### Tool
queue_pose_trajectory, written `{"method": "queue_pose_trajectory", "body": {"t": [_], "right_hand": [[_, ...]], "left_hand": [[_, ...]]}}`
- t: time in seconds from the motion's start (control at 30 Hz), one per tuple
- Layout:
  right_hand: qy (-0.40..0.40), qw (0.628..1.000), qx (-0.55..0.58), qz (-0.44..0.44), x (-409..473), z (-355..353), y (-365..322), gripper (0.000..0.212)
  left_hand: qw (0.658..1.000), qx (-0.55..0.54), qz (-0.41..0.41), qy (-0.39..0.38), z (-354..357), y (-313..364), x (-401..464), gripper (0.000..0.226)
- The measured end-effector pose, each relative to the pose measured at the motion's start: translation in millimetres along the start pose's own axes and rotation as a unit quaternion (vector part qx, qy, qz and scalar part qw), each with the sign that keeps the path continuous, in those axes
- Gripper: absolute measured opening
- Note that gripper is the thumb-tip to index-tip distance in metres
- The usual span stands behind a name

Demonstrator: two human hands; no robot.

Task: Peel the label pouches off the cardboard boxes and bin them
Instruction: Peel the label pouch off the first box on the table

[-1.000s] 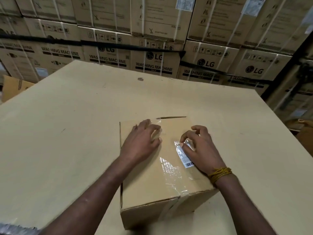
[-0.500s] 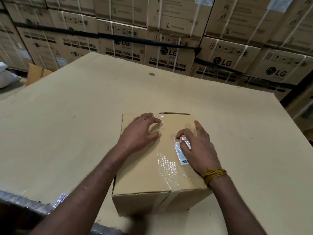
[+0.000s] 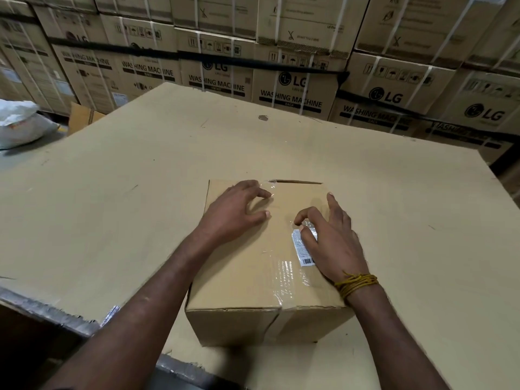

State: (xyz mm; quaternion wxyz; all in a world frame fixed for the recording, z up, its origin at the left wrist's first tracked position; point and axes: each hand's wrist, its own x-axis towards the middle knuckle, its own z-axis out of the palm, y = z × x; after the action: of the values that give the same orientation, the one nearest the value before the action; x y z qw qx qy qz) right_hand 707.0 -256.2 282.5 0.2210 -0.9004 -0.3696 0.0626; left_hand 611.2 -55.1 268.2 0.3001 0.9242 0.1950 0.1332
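The broad cardboard surface [image 3: 394,220] lay bare on every side of the small cardboard box [image 3: 247,282], leaving open room to reach in from left, right or the far side. Both hands rested on the box top, left hand [image 3: 233,212] and right hand [image 3: 329,237], covering much of it. Behind the surface a wall of stacked washing machine cartons [image 3: 289,88] closed off the back, and a white sack [image 3: 19,122] sat off the left corner.

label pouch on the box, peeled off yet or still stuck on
Still stuck on. The pouch lies flat on the box top; right hand fingertips pick at its far end, left hand steadies the box.
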Motion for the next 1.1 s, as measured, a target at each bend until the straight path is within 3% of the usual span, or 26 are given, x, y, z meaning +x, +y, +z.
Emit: {"method": "queue_pose_trajectory", "body": {"t": [1.1], "right_hand": [[-0.007,1.000,-0.006,0.005,0.6,-1.5,0.3,0.017]], "left_hand": [[1.000,-0.008,0.002,0.010,0.9,-3.7,1.8,0.042]]}}
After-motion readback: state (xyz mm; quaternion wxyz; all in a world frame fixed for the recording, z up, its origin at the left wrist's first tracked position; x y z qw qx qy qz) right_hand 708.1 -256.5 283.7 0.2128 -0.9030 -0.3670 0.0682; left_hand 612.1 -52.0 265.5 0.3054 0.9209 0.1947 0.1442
